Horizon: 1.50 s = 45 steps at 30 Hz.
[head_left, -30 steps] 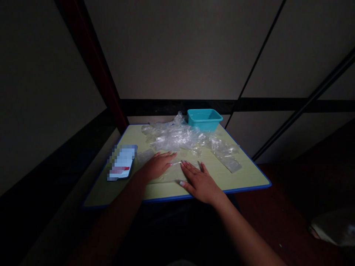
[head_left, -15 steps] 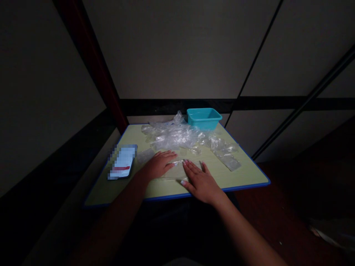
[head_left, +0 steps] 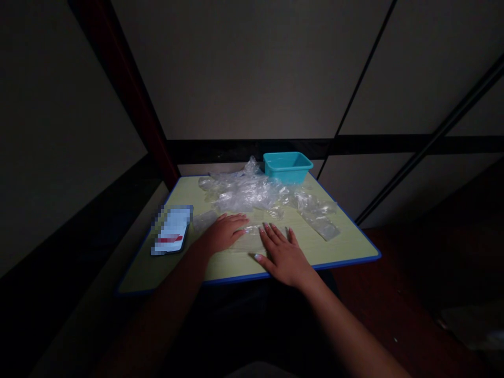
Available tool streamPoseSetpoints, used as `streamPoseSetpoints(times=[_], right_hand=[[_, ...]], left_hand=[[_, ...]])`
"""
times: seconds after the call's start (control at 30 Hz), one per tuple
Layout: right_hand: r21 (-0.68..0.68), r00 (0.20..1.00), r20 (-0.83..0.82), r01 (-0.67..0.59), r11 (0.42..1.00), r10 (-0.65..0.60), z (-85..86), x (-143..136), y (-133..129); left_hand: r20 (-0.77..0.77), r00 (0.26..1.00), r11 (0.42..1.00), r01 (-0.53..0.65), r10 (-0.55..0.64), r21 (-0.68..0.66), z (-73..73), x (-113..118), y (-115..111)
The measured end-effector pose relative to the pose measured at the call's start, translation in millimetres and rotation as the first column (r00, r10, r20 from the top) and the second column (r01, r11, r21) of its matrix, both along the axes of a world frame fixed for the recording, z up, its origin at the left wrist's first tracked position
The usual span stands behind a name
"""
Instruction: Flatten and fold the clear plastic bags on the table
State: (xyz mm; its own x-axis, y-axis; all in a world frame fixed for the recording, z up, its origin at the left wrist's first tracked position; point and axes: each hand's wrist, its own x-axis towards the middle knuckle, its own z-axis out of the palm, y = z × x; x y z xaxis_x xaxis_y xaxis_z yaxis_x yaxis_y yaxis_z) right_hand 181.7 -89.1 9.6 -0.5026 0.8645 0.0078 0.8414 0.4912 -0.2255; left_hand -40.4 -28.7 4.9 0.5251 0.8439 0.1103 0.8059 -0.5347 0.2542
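Observation:
A clear plastic bag lies flat near the front edge of the table. My left hand rests on its left side, fingers stretched out toward the right. On its right side lies my right hand, palm down with the fingers spread. Parts of the bag are hidden under both hands. Just beyond them spreads a heap of crumpled clear plastic bags. One flatter bag sticks out from the heap at the right, and another lies beside my left hand.
The small yellow-green table has a blue edge. A phone with a lit screen lies at its left. At the back right stands a turquoise plastic basket, close to the panelled wall.
The fingers of my right hand have spread a little wider on the bag. My left hand stays almost in place. The whole view has shifted slightly.

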Motion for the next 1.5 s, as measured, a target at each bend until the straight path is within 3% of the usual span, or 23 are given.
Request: streamPoseSetpoints(times=[0.23, 0.53, 1.13, 1.5], right_hand=[[0.037, 1.0, 0.003, 0.002, 0.999, -0.002, -1.0, 0, 0], [0.049, 1.0, 0.014, 0.002, 0.999, -0.002, -2.9, 0, 0], [0.07, 0.998, 0.0, 0.063, 0.996, -0.063, -2.3, 0, -3], [0.063, 0.995, 0.013, 0.095, 0.993, -0.096, -4.3, -1, -4]], left_hand=[[0.065, 0.997, 0.99, 0.039, -0.048, 0.139, 4.6, -9, -1], [-0.052, 0.999, 0.999, 0.015, -0.013, 0.03, 3.1, -3, 0], [-0.149, 0.989, 0.999, -0.02, 0.027, 0.049, 0.0, 3, 2], [-0.13, 0.988, 0.976, -0.049, 0.078, 0.214, -7.0, 3, 3]])
